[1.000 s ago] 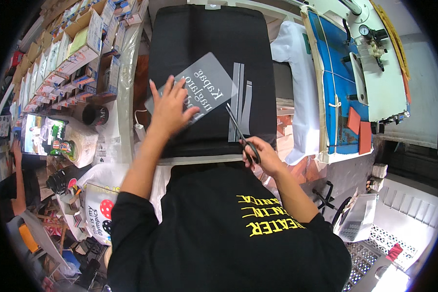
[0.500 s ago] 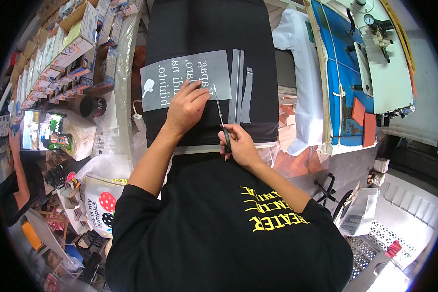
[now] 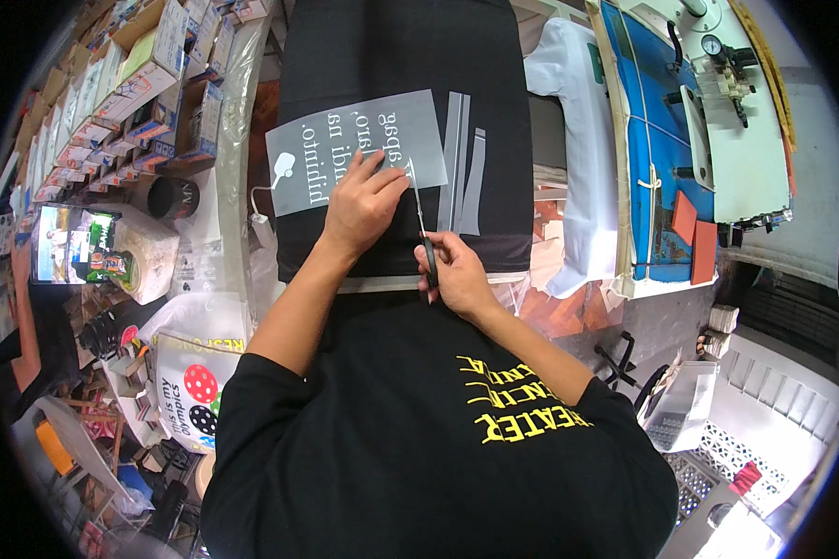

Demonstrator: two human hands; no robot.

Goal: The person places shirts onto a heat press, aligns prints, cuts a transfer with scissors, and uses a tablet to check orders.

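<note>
A translucent sheet (image 3: pixel 300 149) with mirrored white lettering and a small white shape lies on a black padded board (image 3: pixel 391 47). My left hand (image 3: pixel 362 210) holds its lower edge with bent fingers over the lettering. My right hand (image 3: pixel 452 270) is closed on black-handled scissors (image 3: pixel 421 210), whose blades reach the sheet's lower edge beside my left fingertips. Narrow offcut strips (image 3: pixel 455 154) lie just right of the sheet on the black fabric.
Stacked cartons (image 3: pixel 130 79) fill the left, above a screen (image 3: pixel 56 242) and dark cup (image 3: pixel 170 194). A co-worker's arm (image 3: pixel 23 331) shows at far left. White fabric (image 3: pixel 573 140) and a blue-bedded machine (image 3: pixel 653 149) with red pads stand at right.
The sheet has turned from tilted to nearly square with the board. My left hand's spread fingers have drawn together at its lower edge, and my right hand has moved the scissors leftward to it.
</note>
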